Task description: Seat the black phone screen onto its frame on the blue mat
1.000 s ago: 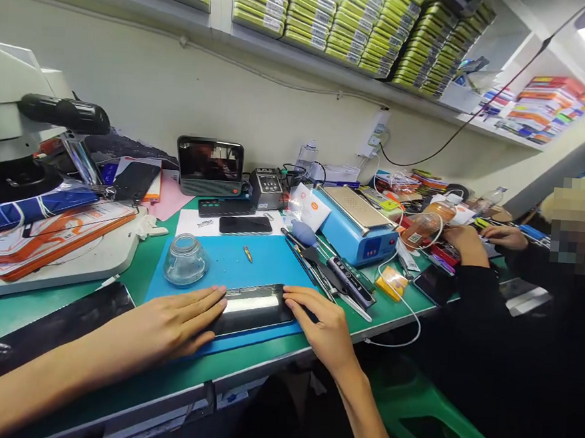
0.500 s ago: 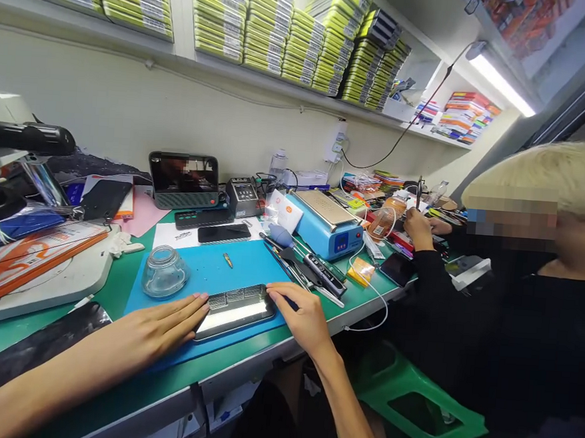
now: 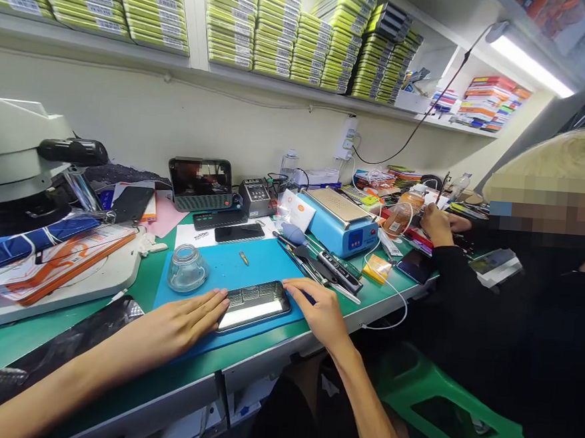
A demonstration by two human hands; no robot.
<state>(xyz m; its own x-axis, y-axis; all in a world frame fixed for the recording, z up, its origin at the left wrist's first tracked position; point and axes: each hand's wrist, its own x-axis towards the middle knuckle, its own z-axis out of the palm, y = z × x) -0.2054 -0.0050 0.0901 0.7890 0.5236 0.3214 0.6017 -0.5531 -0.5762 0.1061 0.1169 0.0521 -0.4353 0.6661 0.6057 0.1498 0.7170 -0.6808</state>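
A dark smartphone lies face up on a blue work mat, its glass reflecting a bright white strip. My left hand lies flat, its outstretched fingers touching the phone's left end. At the opposite end, my right hand has thumb and forefinger closed on the upper right corner; the other fingers are bent. A clear glass jar stands behind my left hand. Beyond the phone lies a small brass-coloured piece. Another black phone rests on white paper at the mat's far edge.
To the right sit a blue heating plate machine, a black pen-like tool and tweezers. A microscope stands left. A co-worker works at the right, near a green stool. Boxes fill the shelf above.
The whole view has shifted, so the bench and both hands appear a little farther right. My hands keep the same places at the phone's two ends.
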